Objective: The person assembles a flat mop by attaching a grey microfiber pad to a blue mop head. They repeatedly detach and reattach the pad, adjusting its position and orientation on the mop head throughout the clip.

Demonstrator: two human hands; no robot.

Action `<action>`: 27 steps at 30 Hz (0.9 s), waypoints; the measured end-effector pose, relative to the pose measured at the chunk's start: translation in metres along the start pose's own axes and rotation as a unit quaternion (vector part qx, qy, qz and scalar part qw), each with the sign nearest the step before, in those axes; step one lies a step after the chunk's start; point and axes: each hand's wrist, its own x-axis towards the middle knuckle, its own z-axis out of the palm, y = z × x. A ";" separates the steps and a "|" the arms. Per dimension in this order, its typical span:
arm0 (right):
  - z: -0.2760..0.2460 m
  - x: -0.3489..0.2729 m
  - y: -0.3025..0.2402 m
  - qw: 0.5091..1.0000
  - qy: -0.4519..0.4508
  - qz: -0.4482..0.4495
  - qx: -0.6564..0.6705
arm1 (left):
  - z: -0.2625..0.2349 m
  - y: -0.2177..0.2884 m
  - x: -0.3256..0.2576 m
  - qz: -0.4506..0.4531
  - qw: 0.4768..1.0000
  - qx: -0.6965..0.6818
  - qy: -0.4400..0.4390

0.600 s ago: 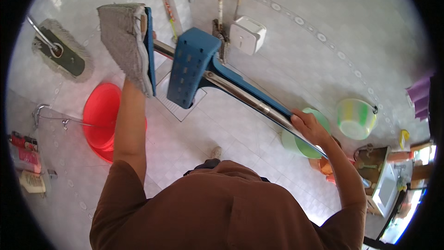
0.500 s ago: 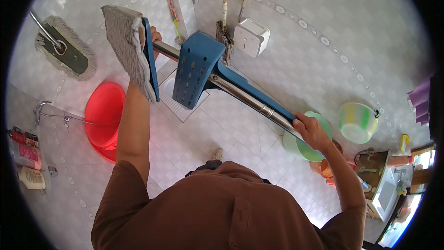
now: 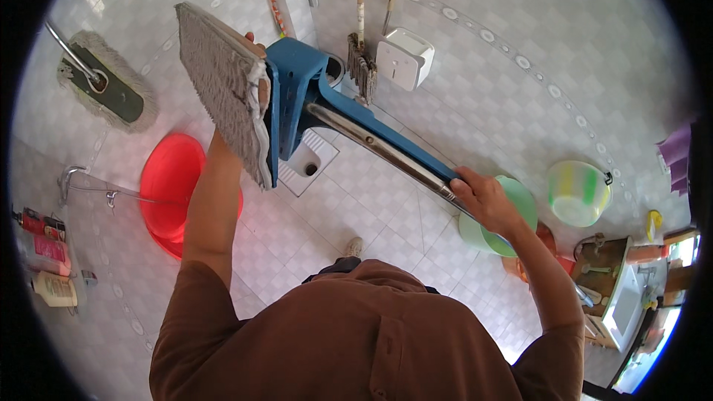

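Note:
A flat mop with a grey pad (image 3: 223, 82) on a blue plate (image 3: 273, 130) is held up in front of me, the pad turned to the left. My left hand (image 3: 257, 46) is closed around the mop head; the pad hides most of it, with a few fingers showing at its top and edge. Right behind the plate sits a blue slotted wringer bracket (image 3: 297, 67), joined to a steel handle (image 3: 379, 147) that slopes down to the right. My right hand (image 3: 483, 197) grips the lower part of this handle.
A red bucket (image 3: 167, 178) stands at left, near a mop (image 3: 111, 78) on the wall. A squat toilet (image 3: 319, 156) lies in the floor ahead. A string mop (image 3: 362, 67) and white box (image 3: 405, 58) are beyond it. At right are a green bucket (image 3: 520, 204) and a sink cabinet (image 3: 620, 304).
The wringer bracket has slid along the pole up against the mop plate, covering the bare pole between them. The pad has turned more toward me. My right hand has shifted slightly left.

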 end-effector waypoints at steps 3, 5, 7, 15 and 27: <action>0.010 0.004 -0.002 1.000 0.017 -0.015 0.014 | 0.013 -0.007 -0.003 0.049 0.983 0.065 0.163; 0.009 0.012 -0.007 0.999 0.012 -0.022 0.021 | 0.025 -0.015 -0.011 0.050 0.976 0.110 0.183; 0.006 0.018 -0.003 0.999 -0.005 -0.016 0.033 | 0.025 -0.010 -0.012 0.047 0.972 0.125 0.195; -0.010 0.030 -0.011 0.993 -0.072 -0.043 0.086 | 0.012 0.010 -0.013 0.042 0.960 0.159 0.228; 0.009 0.015 0.001 0.997 0.062 -0.042 -0.025 | 0.006 0.011 -0.025 0.048 0.921 0.189 0.337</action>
